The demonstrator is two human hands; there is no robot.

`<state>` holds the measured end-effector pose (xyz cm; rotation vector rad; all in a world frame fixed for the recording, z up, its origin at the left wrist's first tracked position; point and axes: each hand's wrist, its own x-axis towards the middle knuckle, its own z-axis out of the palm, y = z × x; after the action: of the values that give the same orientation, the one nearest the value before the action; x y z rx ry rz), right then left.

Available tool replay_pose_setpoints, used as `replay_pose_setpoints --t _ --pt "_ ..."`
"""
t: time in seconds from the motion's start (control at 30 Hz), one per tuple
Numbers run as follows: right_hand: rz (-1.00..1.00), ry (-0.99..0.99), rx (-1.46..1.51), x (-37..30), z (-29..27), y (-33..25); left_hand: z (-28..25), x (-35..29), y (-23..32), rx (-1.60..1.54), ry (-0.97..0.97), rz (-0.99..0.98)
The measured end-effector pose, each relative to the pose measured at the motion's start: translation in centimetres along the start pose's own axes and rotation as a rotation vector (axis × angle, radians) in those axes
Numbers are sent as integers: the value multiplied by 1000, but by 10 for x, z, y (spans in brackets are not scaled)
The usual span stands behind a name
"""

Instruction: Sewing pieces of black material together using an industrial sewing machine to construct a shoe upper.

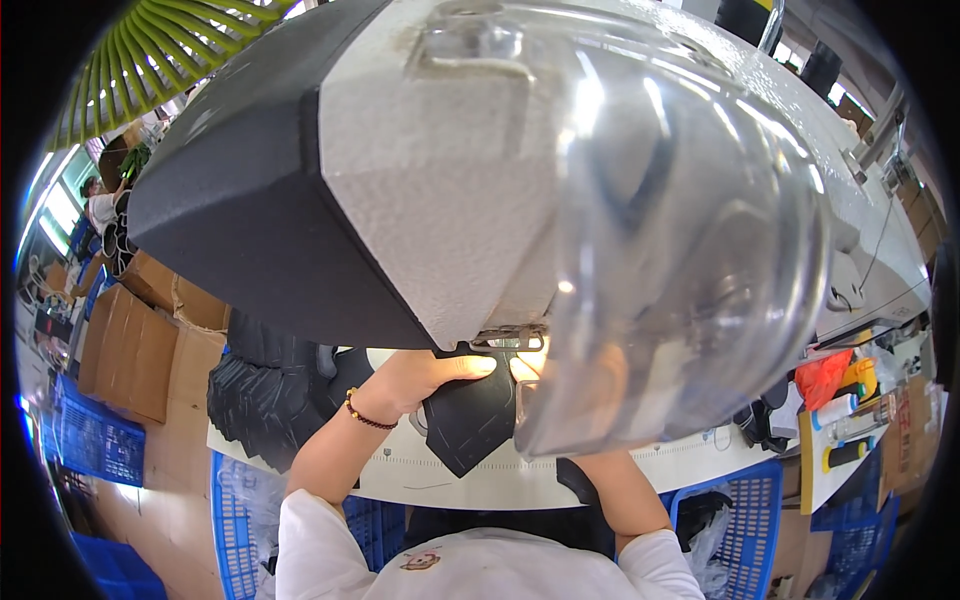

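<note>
A black fabric piece (468,425) with pale marked lines lies on the white sewing table (400,470), under the head of a sewing machine (450,180). My left hand (425,380) grips its left side, the thumb lying on top near the lit needle area; the other fingers are mostly hidden. Opposite, my right hand (580,380) has its thumb at the right edge of the piece. It shows only hazily through the machine's clear plastic cover (690,230). Another small dark piece (575,482) lies by my right forearm.
Stacked black cut pieces (265,390) spread over the table's left end. Blue crates (745,520) stand below the table's front edge on both sides. Cardboard boxes (130,350) are at far left. Thread spools (848,455) and a red bag (825,378) sit at right.
</note>
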<state>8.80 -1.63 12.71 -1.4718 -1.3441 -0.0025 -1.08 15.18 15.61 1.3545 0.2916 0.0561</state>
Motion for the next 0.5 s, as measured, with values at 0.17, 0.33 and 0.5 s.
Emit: replay_pose_setpoints --t 0.17,0.33,0.5 --pt "-29 68 -29 -1 0 -2 4 -7 12 255 38 115" --pt "-187 120 -122 -1 -1 3 4 -6 10 211 78 80" --pt "-120 70 -115 -1 -2 -4 4 -5 11 152 94 66"
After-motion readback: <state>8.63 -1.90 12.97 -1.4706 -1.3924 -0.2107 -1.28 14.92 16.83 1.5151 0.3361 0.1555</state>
